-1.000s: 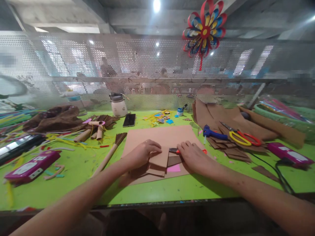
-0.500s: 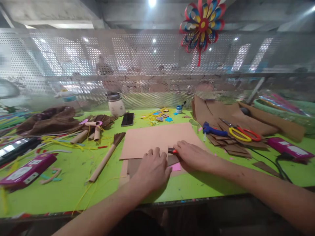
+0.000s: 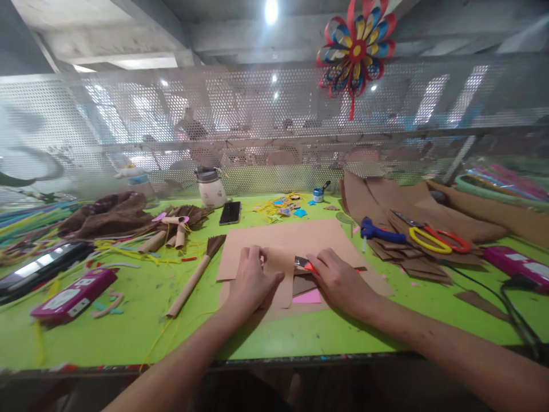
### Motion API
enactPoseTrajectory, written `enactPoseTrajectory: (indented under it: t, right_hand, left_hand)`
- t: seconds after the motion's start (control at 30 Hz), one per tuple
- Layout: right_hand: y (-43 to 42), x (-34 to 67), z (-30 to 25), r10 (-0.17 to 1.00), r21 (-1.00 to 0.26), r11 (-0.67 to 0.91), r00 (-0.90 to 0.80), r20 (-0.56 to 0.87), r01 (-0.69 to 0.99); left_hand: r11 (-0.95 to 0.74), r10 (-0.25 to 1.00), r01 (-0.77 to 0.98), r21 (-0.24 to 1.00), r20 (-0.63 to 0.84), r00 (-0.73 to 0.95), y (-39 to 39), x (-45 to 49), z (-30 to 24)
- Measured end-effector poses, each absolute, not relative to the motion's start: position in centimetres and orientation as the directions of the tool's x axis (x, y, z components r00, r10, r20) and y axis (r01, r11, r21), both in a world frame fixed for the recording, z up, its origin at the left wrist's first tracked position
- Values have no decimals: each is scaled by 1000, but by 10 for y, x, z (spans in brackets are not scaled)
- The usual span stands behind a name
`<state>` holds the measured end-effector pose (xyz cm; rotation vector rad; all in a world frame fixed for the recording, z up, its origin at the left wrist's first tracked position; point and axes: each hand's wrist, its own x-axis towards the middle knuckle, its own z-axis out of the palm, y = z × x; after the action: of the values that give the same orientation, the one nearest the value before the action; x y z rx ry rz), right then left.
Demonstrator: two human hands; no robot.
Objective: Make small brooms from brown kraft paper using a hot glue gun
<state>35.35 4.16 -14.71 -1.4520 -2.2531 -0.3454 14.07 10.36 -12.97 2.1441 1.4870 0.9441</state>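
A light brown paper sheet lies on the table in front of me, with its near part bent over toward me as a flap. My left hand is on the bend, fingers curled at the paper and thumb stretched over the flap. In my right hand is a utility knife with a red and black body, its tip pointing left at the flap's right edge. Under the sheet, darker brown paper and a pink piece of paper show.
On the right lie a blue glue gun, scissors and a stack of brown paper. A paper broom-like stick, a phone and a white jar stand or lie left. A perforated screen bounds the back.
My left hand has shifted from lying flat on the paper to curling at it, and a flap now bends toward me. The knife shows more. The view has shifted slightly.
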Motion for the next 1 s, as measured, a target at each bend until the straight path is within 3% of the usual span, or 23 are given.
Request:
enactPoseTrajectory:
  t: [0.2, 0.33, 0.53, 0.7, 1.0]
  right_hand:
    - [41, 356, -147, 750, -52, 461, -358, 556, 886]
    - [41, 357, -143, 734, -62, 467, -347, 584, 882]
    - [42, 361, -132, 757, -75, 431, -315, 573, 899]
    - [45, 366, -129, 747, -71, 461, -344, 569, 884]
    - [46, 380, -129, 684, -30, 522, -397, 612, 853]
  left_hand:
    - [-100, 955, 272, 957, 15, 297, 98, 142, -121]
    - [133, 859, -35, 990, -98, 503, 91, 139, -112]
    - [206, 762, -69, 976, -116, 638, 90, 136, -108]
    - [174, 781, -48, 984, -108, 615, 88, 135, -108]
    - [264, 739, -98, 959, -137, 660, 83, 134, -110]
